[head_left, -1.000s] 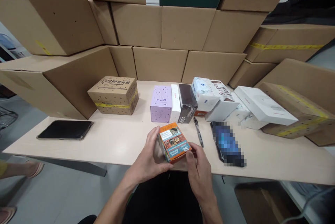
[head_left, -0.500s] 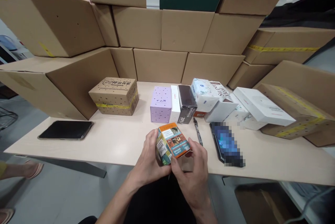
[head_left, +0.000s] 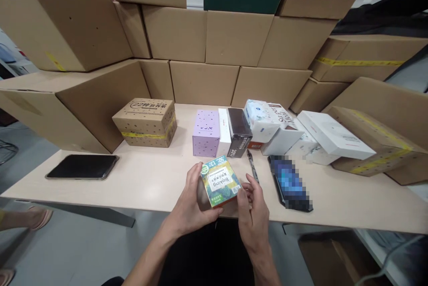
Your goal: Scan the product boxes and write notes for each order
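A small carton (head_left: 220,180) with a green, blue and yellow face and the word "Binking" upside down is tilted up between my hands, over the table's front edge. My left hand (head_left: 190,209) grips it from the left, thumb along the near bottom edge and fingers along the far left side. At the right corner, my right hand (head_left: 253,214) has its thumb and curled fingers against the carton. Beyond it stand a lilac box (head_left: 206,132), a narrow white box (head_left: 224,132) and a dark brown box (head_left: 239,131). A pen (head_left: 253,166) lies just past my right fingers.
A black phone (head_left: 82,166) lies at the left; a device with a blurred screen (head_left: 290,183) lies right. A taped brown carton (head_left: 145,123) stands back left. White boxes (head_left: 336,134) are piled at right. Large cardboard boxes (head_left: 203,83) wall the back. Someone's foot (head_left: 38,218) shows at lower left.
The small carton has been turned in my hands: its orange picture face was up, and now the green-blue "Binking" face is. My right thumb has shifted to the carton's right corner.
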The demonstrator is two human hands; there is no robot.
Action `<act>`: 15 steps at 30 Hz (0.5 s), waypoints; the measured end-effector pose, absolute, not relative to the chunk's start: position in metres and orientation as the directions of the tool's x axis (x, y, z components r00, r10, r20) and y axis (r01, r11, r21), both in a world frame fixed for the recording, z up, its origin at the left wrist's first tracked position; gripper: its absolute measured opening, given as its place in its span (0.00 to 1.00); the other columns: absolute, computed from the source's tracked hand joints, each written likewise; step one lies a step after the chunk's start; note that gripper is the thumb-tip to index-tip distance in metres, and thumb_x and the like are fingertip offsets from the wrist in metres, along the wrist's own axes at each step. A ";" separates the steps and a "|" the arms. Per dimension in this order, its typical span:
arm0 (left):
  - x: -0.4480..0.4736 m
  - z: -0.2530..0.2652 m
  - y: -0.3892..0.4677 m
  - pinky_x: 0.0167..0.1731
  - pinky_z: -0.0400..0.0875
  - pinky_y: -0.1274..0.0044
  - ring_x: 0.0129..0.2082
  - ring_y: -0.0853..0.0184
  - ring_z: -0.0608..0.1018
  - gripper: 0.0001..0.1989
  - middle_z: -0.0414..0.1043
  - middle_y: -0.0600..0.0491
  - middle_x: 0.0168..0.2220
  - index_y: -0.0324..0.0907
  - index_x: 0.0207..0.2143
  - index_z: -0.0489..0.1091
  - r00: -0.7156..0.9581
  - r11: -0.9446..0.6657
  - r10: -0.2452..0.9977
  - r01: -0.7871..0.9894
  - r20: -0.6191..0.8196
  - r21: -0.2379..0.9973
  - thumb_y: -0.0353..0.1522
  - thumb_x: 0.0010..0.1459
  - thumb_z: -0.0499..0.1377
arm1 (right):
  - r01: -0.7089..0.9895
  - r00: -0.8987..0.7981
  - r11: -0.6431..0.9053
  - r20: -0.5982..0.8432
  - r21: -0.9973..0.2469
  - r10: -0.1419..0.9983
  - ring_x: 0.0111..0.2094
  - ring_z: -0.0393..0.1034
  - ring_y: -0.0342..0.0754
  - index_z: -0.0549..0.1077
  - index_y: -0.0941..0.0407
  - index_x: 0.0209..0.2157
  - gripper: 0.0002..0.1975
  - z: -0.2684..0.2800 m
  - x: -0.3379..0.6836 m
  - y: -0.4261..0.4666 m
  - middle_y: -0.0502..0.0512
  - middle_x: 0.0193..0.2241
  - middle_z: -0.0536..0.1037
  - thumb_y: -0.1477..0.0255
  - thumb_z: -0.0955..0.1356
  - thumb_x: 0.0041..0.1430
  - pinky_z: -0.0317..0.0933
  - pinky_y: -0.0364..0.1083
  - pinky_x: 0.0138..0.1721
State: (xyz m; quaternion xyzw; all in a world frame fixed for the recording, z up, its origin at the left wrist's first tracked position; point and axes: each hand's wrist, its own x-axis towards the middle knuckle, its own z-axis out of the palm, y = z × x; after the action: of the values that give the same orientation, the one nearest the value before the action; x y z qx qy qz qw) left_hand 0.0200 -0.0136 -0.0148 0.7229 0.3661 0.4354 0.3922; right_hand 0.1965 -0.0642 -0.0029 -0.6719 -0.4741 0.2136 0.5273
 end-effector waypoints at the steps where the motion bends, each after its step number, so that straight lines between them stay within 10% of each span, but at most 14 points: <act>1: 0.020 -0.014 -0.014 0.68 0.51 0.52 0.70 0.46 0.52 0.58 0.41 0.44 0.71 0.54 0.70 0.35 0.358 -0.425 0.870 0.196 0.339 0.884 0.30 0.47 0.70 | 0.433 0.460 -0.008 0.213 -0.902 0.862 0.42 0.74 0.52 0.65 0.56 0.59 0.29 -0.002 0.197 -0.065 0.60 0.44 0.77 0.52 0.62 0.65 0.69 0.50 0.41; 15: 0.016 -0.007 -0.013 0.69 0.48 0.52 0.71 0.48 0.50 0.53 0.38 0.48 0.73 0.56 0.70 0.34 0.407 -0.399 0.871 0.264 0.273 0.878 0.31 0.53 0.66 | 0.800 0.440 -0.118 0.441 -0.589 0.783 0.43 0.72 0.56 0.74 0.61 0.49 0.25 -0.001 0.246 -0.041 0.66 0.42 0.75 0.55 0.62 0.65 0.65 0.51 0.42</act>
State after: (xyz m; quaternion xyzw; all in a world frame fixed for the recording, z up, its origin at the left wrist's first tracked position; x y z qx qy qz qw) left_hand 0.0161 -0.0132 -0.0070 0.7413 0.3828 0.3870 0.3925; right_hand 0.2458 -0.0407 -0.0009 -0.7475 -0.5292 -0.0107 0.4013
